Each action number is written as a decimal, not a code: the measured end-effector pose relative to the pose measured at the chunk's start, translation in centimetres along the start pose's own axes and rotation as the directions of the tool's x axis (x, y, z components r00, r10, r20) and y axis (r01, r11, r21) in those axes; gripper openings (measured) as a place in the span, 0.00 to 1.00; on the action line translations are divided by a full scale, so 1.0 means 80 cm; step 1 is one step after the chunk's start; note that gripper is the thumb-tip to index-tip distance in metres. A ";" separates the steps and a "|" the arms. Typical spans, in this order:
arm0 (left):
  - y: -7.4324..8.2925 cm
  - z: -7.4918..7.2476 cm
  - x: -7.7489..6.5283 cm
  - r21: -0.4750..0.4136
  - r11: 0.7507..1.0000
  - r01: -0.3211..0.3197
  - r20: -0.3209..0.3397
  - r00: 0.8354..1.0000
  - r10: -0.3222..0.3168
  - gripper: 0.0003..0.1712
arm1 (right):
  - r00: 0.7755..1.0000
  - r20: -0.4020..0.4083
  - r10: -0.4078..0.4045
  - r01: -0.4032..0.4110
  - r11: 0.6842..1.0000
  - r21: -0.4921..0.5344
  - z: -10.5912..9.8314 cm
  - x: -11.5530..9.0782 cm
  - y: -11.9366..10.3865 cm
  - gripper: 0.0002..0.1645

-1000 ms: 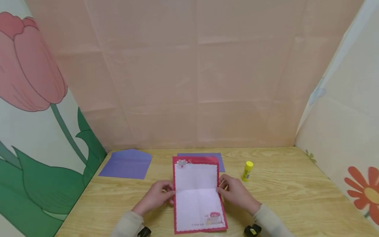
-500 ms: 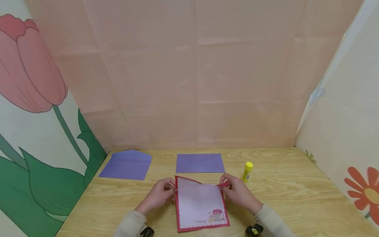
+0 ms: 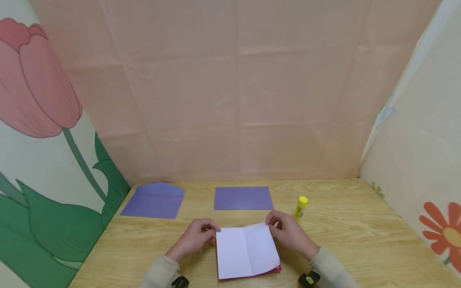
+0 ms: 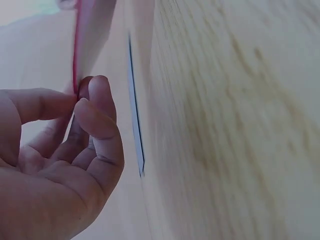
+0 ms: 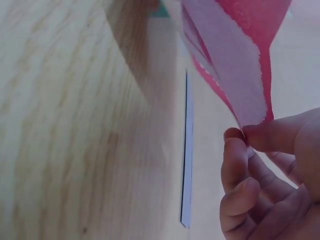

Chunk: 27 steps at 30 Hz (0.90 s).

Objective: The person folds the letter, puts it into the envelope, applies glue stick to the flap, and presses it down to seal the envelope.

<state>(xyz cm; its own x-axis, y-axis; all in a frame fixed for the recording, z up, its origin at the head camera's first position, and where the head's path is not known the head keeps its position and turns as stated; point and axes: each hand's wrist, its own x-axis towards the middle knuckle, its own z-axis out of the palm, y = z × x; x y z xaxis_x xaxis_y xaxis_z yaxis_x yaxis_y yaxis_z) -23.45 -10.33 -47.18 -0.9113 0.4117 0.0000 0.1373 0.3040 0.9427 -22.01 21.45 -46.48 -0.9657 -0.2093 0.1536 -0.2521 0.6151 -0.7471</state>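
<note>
Between the two hands is a red-bordered sheet of letter paper (image 3: pixel 247 251), folded over so its plain white back faces up in the head view, with a crease down the middle. Slivers of red show along its lower edge. My left hand (image 3: pixel 196 239) pinches its upper left corner between thumb and fingers. At the upper right corner, my right hand (image 3: pixel 291 233) pinches it likewise. From the right wrist, the letter paper (image 5: pixel 235 62) shows its printed inner side with a scalloped white panel, the layers slightly apart and bowed.
A purple envelope (image 3: pixel 153 202) with its flap raised lies at the back left. Behind the letter paper is a flat purple rectangle (image 3: pixel 243 198). A yellow glue stick (image 3: pixel 301 208) stands upright beyond the right hand on the wooden table (image 3: pixel 360 240).
The letter paper went from fully spread to folded, its far half coming down toward the person over the near half, hiding the print. Both hands stayed at its sides, now at the upper corners.
</note>
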 end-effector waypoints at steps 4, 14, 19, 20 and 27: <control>0.001 0.003 0.002 0.023 0.999 0.023 -0.022 1.000 -0.022 0.08 | 0.999 -0.034 -0.012 0.013 1.000 0.007 0.001 0.001 0.000 0.10; -0.001 0.007 0.010 0.027 0.999 0.021 -0.047 0.999 -0.020 0.08 | 0.993 -0.100 0.068 -0.067 0.998 0.013 0.006 0.003 -0.007 0.09; -0.001 0.010 0.010 0.047 0.999 0.019 -0.080 0.997 -0.015 0.08 | 0.994 -0.085 0.064 -0.066 0.998 -0.015 0.004 0.003 -0.009 0.02; -0.001 0.010 0.009 0.050 0.999 0.021 -0.082 0.996 -0.017 0.07 | 0.995 -0.079 0.062 -0.063 0.998 -0.017 0.004 0.003 -0.009 0.01; 0.000 0.011 0.008 0.071 0.997 0.015 -0.090 0.996 -0.009 0.05 | 0.994 -0.066 0.083 -0.083 0.997 0.008 0.005 0.004 -0.009 0.04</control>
<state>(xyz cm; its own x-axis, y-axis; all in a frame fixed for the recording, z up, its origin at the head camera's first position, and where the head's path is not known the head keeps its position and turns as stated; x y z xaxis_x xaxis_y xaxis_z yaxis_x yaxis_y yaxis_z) -23.67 -9.30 -47.50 -0.9439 0.3296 0.0219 0.1506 0.3703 0.9166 -22.09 20.66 -46.15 -0.9853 -0.1066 0.1336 -0.1709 0.6240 -0.7625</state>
